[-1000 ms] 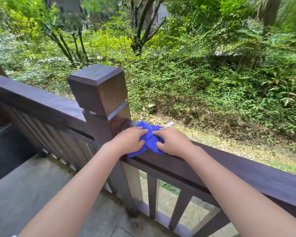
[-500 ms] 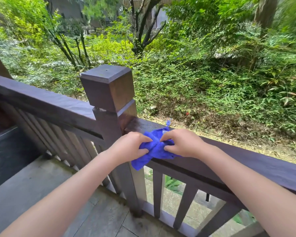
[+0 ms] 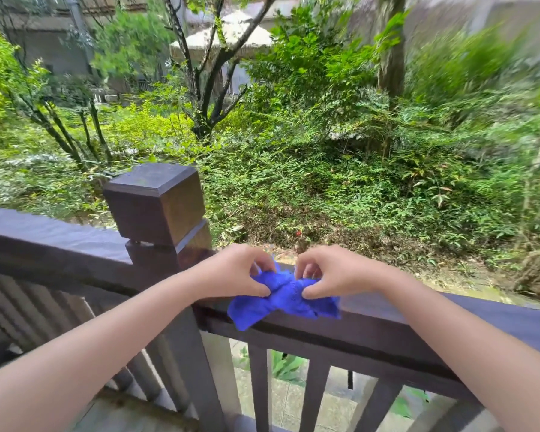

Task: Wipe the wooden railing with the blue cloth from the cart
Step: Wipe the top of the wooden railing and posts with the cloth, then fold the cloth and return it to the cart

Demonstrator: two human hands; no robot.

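Both hands, left [image 3: 234,271] and right [image 3: 334,271], pinch the bunched blue cloth [image 3: 282,299] on the railing [image 3: 449,316] just right of the post [image 3: 156,204], with open rail stretching rightward.

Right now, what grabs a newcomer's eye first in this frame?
The vivid blue cloth, bunched on the top rail of the dark wooden railing low in the centre, pinched by the left hand and right hand. Next, the chunky square post cap just left of the hands, against dense green garden shrubs behind.
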